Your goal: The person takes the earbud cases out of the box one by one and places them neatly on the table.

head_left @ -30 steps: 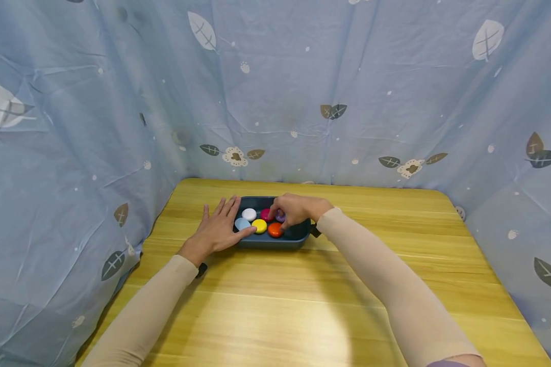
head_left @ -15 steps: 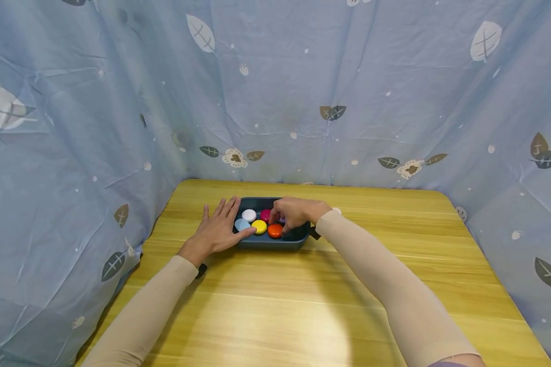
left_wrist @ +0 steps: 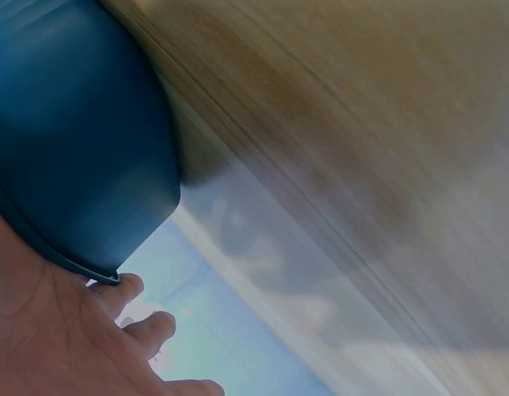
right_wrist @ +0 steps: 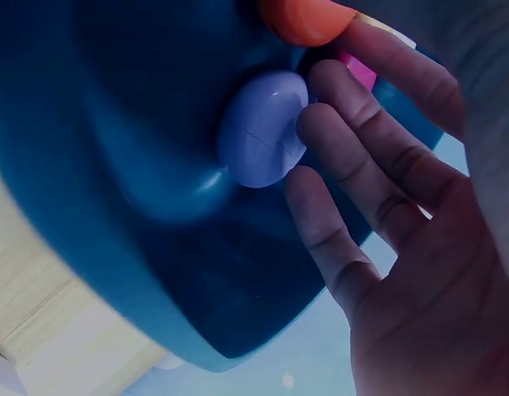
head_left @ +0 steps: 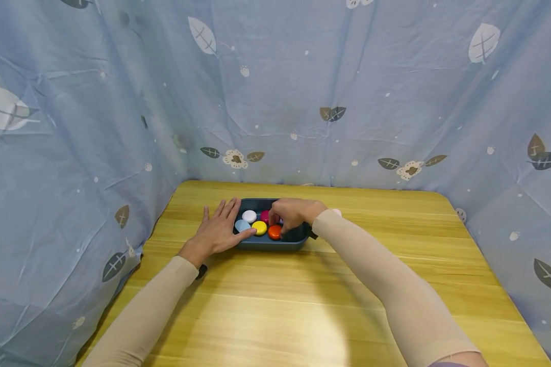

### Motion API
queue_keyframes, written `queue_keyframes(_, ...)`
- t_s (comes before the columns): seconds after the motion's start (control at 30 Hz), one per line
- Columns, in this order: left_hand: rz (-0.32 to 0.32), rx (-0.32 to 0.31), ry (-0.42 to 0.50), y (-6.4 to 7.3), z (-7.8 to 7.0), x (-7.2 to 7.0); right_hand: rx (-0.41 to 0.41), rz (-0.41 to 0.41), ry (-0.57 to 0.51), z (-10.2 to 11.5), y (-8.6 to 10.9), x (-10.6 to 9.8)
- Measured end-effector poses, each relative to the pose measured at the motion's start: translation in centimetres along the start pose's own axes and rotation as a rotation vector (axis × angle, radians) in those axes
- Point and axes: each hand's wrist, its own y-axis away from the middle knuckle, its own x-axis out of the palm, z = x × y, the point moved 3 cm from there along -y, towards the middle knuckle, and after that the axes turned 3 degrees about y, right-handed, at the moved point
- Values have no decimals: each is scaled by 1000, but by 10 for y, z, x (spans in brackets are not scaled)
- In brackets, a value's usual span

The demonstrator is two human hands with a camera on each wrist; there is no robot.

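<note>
A dark blue tray (head_left: 270, 245) holds several glossy rounded discs: white (head_left: 249, 216), light blue (head_left: 243, 226), yellow (head_left: 259, 228), magenta (head_left: 265, 216), orange (head_left: 274, 232) and purple (right_wrist: 262, 129). My left hand (head_left: 219, 232) lies spread against the tray's left end, its thumb reaching over the rim beside the yellow disc. Inside the right part of the tray is my right hand (head_left: 294, 211), fingers bent down. In the right wrist view, its fingertips touch the purple disc, marked by a thin line, and the thumb touches the orange one. The hand largely hides the purple disc in the head view.
The tray stands towards the back of a yellow wooden table (head_left: 275, 306). A small pale pink thing (head_left: 336, 212) lies behind the right wrist, partly hidden. Blue patterned curtains (head_left: 294, 92) enclose the table at the back and both sides.
My right hand has shifted slightly and now covers more of the purple disc. The pale pink thing has come into view beside its sleeve. My left hand holds its place.
</note>
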Motion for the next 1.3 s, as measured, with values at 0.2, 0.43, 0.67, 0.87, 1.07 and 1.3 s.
queue_keyframes(0.2,-6,-1,1,0,-1,-1,4,3,5,3,0,-2)
queue_keyframes(0.43,-20,9,-9,0,0,1,-8,8,-1,7,1,-3)
queue_keyframes(0.67,-17,7,-10,0,1,3,-12,5,1,5,0,0)
queue_keyframes(0.87,-15,6,-6,0,1,3,-17,5,-40,3,0,0)
queue_keyframes(1.07,-18,9,-5,0,1,3,-26,-3,-68,1,1,-2)
queue_keyframes(1.3,-11,0,22,-3,4,5,-35,-53,-119,0,7,-7)
